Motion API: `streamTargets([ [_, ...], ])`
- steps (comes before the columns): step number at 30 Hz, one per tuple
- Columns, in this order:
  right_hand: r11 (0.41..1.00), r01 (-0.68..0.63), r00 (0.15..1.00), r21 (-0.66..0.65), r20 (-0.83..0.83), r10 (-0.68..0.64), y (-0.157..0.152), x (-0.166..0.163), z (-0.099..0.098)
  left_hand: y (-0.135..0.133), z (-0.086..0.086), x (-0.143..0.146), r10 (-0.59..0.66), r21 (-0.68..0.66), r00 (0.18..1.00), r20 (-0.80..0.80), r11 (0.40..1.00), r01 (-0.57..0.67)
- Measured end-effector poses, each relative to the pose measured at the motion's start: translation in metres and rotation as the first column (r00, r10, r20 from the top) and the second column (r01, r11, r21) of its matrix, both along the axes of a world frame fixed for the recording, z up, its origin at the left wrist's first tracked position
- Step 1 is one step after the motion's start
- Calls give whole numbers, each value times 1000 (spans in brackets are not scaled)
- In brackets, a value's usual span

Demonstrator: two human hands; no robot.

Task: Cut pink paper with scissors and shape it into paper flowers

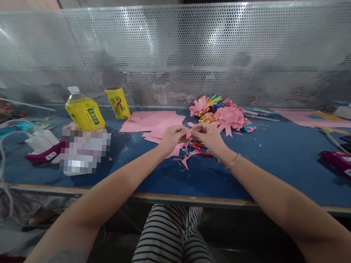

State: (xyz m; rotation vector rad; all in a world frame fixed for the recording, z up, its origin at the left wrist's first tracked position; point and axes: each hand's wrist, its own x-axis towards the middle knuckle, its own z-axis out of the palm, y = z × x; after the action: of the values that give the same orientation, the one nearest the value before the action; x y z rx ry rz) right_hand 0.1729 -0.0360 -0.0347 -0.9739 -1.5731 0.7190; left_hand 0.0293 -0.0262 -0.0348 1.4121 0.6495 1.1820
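Between my two hands is a small piece of pink paper, pinched from both sides. My left hand closes its fingertips on the paper's left side. From the right, my right hand grips the same piece, with a bracelet on that wrist. Red-handled scissors lie on the table just beneath my right hand, partly covered. Pink paper scraps are scattered below the hands. Behind my left hand lie pink paper sheets. Beyond my right hand sits a pile of pink, yellow and blue paper flowers.
A bottle of yellow liquid and a yellow canister stand at the left. Nearer are a purple power strip and white cables. Another purple device lies at right. A perforated metal screen borders the blue table.
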Motion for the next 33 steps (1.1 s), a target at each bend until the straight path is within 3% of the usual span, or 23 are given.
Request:
streamTargets([
  [5, 998, 50, 996, 35, 68, -53, 2, 1, 0, 0, 2, 0, 11, -35, 1000, -28, 999, -12],
  [12, 996, 3, 987, 86, 157, -17, 1, 3, 0, 1, 4, -2, 74, 98, 973, -221, 994, -53],
  [23, 962, 14, 963, 274, 255, -87, 0, 5, -1, -1, 6, -2, -31, 12, 944, -328, 999, 37],
  [30, 944, 9, 957, 329, 272, -104, -3, 7, 3, -2, 4, -1, -55, -79, 975, -217, 996, 39],
  [33, 936, -63, 956, 345, 292, -43, -5, 7, 5, -1, 5, -3, -71, -122, 990, -121, 991, 56],
])
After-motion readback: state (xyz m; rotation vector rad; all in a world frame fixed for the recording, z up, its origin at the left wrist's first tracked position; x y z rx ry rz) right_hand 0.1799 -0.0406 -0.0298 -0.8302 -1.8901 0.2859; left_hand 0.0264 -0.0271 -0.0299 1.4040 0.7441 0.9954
